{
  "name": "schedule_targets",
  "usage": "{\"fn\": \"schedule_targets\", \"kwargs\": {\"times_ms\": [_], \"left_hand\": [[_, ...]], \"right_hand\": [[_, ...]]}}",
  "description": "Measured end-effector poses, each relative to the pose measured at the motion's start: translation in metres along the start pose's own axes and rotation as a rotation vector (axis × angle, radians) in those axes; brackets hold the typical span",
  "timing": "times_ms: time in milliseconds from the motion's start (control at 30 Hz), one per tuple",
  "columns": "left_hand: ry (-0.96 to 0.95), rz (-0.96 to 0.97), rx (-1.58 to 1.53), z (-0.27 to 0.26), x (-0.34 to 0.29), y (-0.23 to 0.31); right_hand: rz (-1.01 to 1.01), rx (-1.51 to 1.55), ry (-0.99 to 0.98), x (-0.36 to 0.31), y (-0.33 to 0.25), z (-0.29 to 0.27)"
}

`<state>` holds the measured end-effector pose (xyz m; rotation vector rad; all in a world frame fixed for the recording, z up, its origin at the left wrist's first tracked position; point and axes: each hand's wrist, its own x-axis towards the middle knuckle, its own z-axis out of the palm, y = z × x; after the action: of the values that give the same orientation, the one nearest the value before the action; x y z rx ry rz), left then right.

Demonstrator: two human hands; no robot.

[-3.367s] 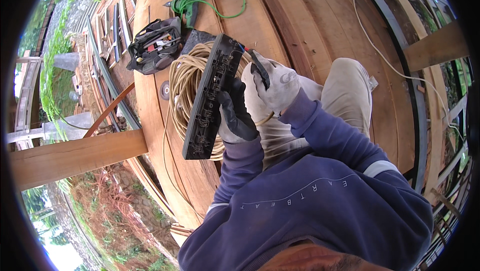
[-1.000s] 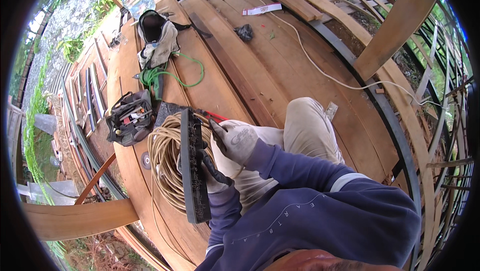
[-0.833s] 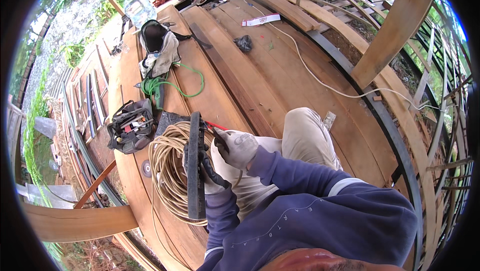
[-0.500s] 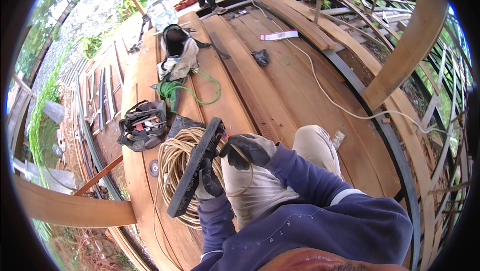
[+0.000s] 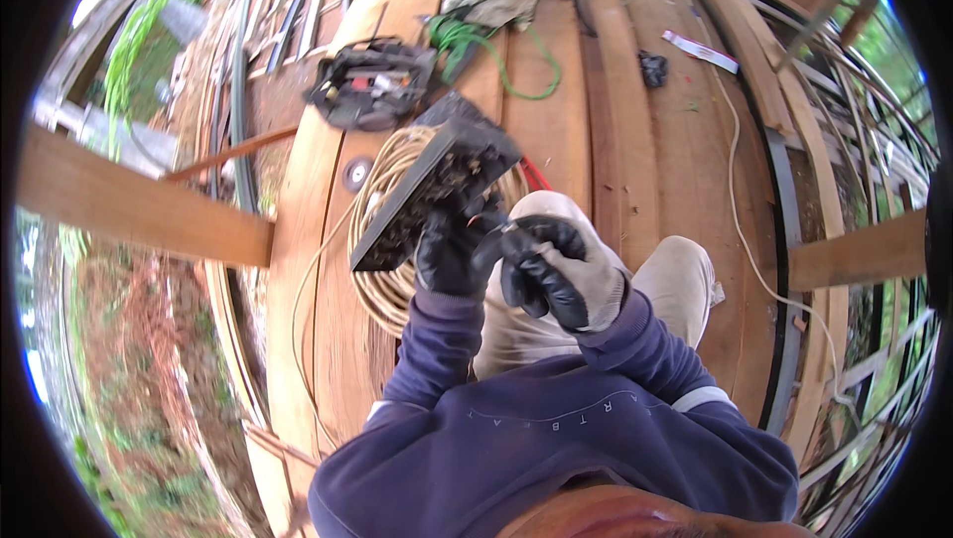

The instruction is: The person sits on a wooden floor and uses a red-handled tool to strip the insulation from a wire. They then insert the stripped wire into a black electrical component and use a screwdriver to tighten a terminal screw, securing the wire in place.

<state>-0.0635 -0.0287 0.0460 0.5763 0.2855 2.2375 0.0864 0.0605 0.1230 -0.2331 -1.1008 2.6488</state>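
A long, flat, dark panel (image 5: 429, 196), rectangular and black, is held up off the wooden deck boards. It is tilted, with its far end raised toward the upper right and its near end dropping toward the lower left. Its upward face looks rough and busy with small raised parts, too blurred to tell apart. The left hand (image 5: 452, 250), in a black glove, grips the panel along its right edge near the middle. The right hand (image 5: 556, 270), in a glove with black fingers and a grey back, is closed just beside the left hand, pinching a small thin piece that cannot be made out.
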Motion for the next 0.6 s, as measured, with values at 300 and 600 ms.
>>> {"fn": "schedule_targets", "kwargs": {"times_ms": [300,600], "left_hand": [[-0.042,-0.254,-0.409,-0.023,-0.006,-0.015],[-0.104,0.045,-0.206,-0.01,0.003,-0.034]], "right_hand": [[-0.375,-0.491,0.322,0.009,0.02,0.006],[-0.714,-1.067,0.502,0.021,0.01,-0.012]]}}
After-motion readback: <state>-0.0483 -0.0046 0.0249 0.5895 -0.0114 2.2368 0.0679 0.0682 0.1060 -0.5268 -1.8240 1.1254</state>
